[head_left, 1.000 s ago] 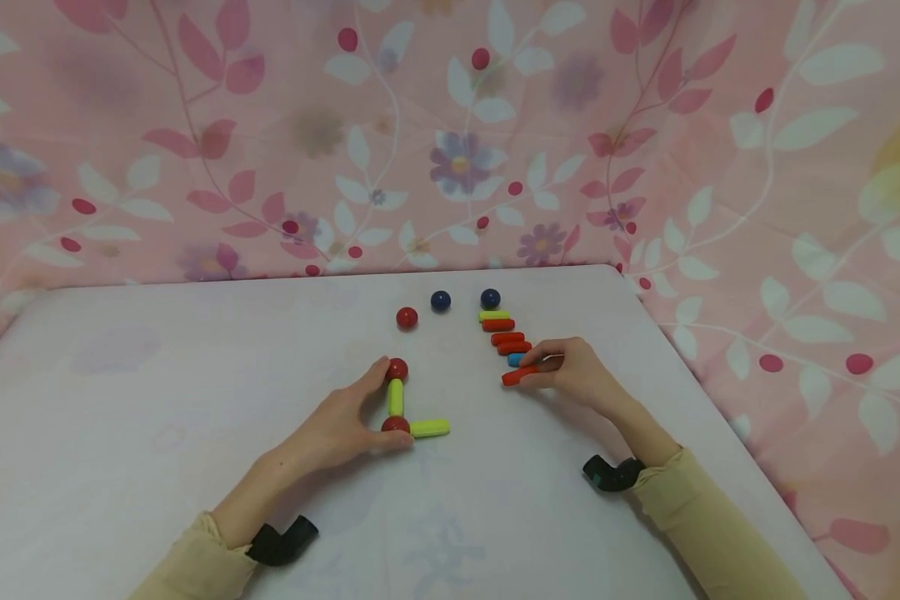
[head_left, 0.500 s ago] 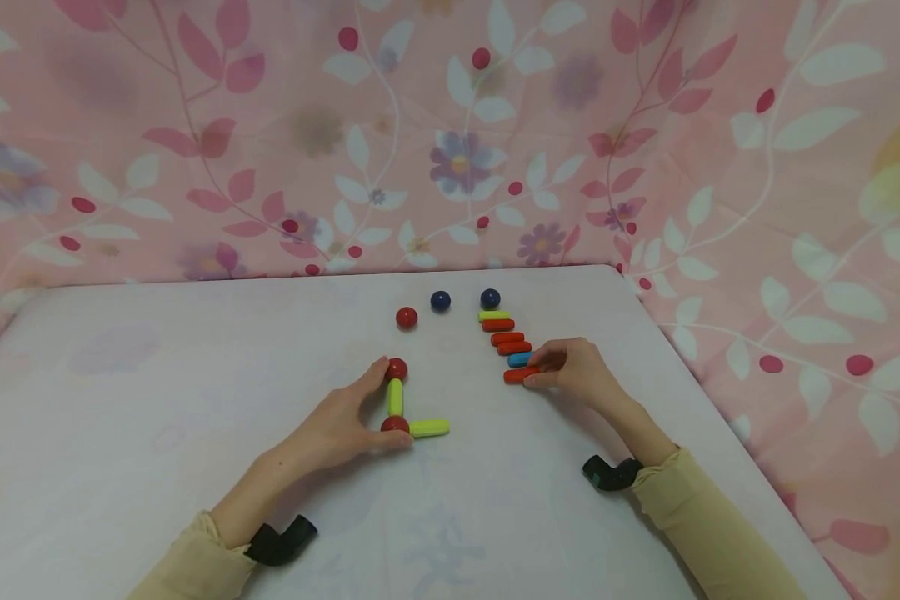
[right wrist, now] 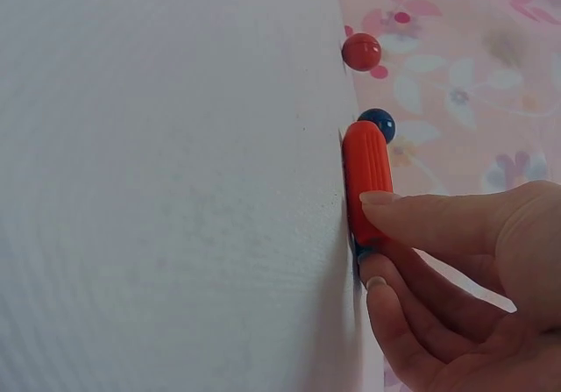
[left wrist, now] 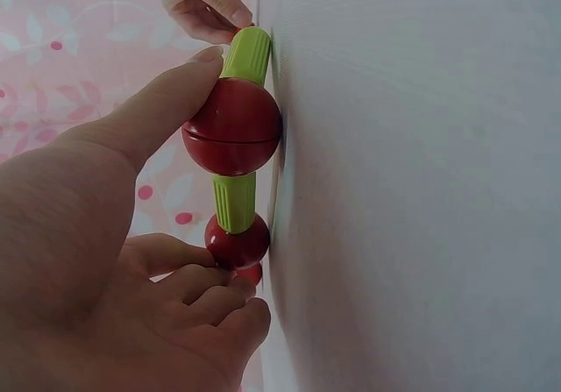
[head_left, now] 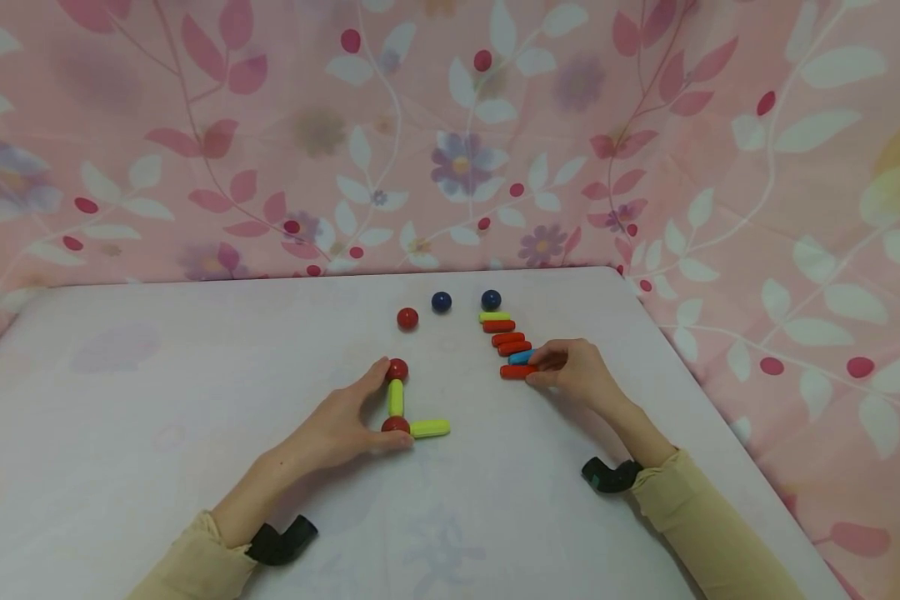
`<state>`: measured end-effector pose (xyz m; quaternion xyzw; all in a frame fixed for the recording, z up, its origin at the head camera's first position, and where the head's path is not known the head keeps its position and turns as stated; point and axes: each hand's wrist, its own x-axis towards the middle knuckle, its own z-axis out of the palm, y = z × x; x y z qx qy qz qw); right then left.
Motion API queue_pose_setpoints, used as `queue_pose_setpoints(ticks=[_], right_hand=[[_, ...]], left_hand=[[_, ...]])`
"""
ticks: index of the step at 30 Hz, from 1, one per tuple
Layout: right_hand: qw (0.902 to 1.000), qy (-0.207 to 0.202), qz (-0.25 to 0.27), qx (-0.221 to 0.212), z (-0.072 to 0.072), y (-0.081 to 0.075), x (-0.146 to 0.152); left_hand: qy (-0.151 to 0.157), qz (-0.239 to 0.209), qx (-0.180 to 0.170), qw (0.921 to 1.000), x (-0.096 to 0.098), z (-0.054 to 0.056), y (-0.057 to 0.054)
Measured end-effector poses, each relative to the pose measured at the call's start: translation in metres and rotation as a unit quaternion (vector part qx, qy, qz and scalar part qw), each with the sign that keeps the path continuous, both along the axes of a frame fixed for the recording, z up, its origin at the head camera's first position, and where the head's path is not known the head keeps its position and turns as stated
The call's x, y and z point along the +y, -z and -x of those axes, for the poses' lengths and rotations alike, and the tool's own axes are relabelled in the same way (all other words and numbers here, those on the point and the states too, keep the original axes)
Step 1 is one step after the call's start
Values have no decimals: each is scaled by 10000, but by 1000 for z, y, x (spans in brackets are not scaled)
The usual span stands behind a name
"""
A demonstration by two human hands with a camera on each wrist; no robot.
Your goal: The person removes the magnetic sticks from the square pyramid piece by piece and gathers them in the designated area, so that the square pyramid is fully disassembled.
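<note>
My left hand (head_left: 333, 427) holds an L-shaped piece between thumb and fingers. The piece joins a near red ball (head_left: 395, 425), a yellow-green stick (head_left: 396, 398) and a far red ball (head_left: 397, 369). A second yellow-green stick (head_left: 430, 428) points right from the near ball. In the left wrist view, my thumb lies against the nearer red ball (left wrist: 232, 127) while my fingers bend at the farther one (left wrist: 237, 241). My right hand (head_left: 579, 371) pinches a red stick (right wrist: 366, 168) low at the table. A blue stick (head_left: 521, 357) lies just beyond it, partly hidden by the fingers.
Beyond the blue stick, several red sticks (head_left: 510, 339) and a yellow-green stick (head_left: 494, 317) lie in a row. Two dark blue balls (head_left: 441, 302) and a loose red ball (head_left: 407, 318) sit farther back. A floral curtain (head_left: 450, 150) hangs behind the white table (head_left: 195, 375).
The red stick in my right hand has turned level and shifted slightly away from me, closer to the blue stick, which now lies a little tilted. My left hand has stayed still.
</note>
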<state>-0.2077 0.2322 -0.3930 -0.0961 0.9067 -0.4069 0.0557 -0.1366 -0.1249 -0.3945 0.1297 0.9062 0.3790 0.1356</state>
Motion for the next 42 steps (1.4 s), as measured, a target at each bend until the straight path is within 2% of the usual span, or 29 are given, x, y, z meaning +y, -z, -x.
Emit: queue_pose_setpoints(ticks=[13, 19, 25, 28, 32, 39, 42], right_hand=[[9999, 57, -94, 55, 2, -1, 1], [9993, -165, 7, 321, -3, -13, -10], [9936, -977, 137, 544, -12, -38, -51], [9876, -1409, 287, 627, -13, -44, -72], [9801, -1901, 358, 451, -16, -38, -93], [9612, -2727, 87, -402, -25, -18, -108], [9525, -3009, -17, -474, -26, -11, -112]], left_hand=[[-32, 18, -7, 10000, 1, -1, -1], [-48, 39, -10, 10000, 1, -1, -2], [-38, 49, 5, 10000, 1, -1, -2], [-68, 53, -25, 10000, 2, -1, -2], [-72, 36, -52, 10000, 2, -1, -2], [-119, 57, -8, 9999, 1, -1, -1], [-110, 54, 44, 9999, 0, -1, -1]])
